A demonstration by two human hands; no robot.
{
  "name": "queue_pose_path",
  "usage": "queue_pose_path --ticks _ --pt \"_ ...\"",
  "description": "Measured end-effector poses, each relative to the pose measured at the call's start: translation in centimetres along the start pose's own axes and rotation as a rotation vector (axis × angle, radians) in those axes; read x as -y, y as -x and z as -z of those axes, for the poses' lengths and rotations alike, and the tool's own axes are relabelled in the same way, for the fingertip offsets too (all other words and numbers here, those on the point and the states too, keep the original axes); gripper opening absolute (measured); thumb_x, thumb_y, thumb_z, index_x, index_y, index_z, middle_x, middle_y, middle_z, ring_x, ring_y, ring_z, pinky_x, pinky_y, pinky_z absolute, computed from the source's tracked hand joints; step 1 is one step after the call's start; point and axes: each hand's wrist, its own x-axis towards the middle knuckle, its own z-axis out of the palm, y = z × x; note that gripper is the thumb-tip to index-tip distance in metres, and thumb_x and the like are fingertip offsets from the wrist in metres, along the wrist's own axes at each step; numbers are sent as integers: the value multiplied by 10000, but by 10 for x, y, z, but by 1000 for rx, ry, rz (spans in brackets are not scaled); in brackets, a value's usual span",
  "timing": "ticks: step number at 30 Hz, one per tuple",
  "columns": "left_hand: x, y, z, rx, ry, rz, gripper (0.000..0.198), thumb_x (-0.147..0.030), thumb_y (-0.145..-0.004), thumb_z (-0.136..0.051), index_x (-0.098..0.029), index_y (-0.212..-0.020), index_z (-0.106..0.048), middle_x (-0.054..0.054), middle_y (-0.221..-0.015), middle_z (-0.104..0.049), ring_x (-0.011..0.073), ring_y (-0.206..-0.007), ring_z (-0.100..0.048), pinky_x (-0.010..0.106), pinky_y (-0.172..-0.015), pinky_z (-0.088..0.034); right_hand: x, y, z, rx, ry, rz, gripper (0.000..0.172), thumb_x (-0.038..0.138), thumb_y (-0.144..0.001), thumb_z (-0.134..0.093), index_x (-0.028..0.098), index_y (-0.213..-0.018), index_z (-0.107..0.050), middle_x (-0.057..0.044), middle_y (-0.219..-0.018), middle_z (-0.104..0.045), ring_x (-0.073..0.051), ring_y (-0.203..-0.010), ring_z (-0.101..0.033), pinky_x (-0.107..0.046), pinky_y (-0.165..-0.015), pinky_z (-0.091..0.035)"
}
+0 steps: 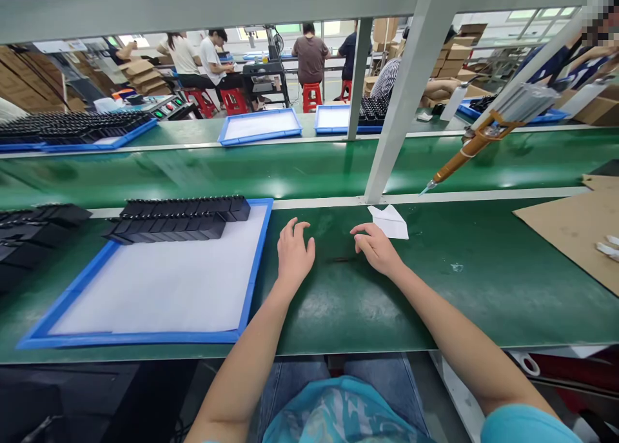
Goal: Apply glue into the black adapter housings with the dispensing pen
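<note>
My left hand [296,253] hovers over the green work surface [329,314], just right of the blue-rimmed tray. Its fingers are apart and nothing is in it. Beside the folded white paper [389,222], my right hand [376,248] has its fingers loosely bent, and no object shows in them. Between the hands a thin dark mark [341,260] lies on the surface. The blue tray [256,269], lined with white, holds two rows of black box-shaped parts [169,227] along its far side.
More black parts [39,236] stand at the far left. An amber dispenser [464,156] with a pointed tip hangs at the right, above a cardboard sheet [575,230]. A grey post [401,95] rises behind the paper. Across the green conveyor [232,172], several people sit near trays.
</note>
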Motion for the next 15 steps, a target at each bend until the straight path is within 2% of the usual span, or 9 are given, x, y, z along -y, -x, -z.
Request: queue_pose_path --ticks 7,15 --pt "0 2 -3 91 69 2 294 -196 -860 -518 -201 -1154 -514 127 -1339 -488 289 -1247 -471 456 -1001 -438 3 0 -3 47 -10 17 471 392 -995 -304 219 -742 -663 -68 -1006 -649 -208 -983 -577 -390 -883 -463" --pt "-1 2 -3 189 115 -19 276 -177 -862 -505 -206 -1134 -539 85 -1211 -584 242 -1152 -550 401 -982 -461 4 -1 -4 97 -28 47 430 379 -994 -325 218 -841 -693 -69 -1008 -654 -214 -995 -570 -400 -894 -471"
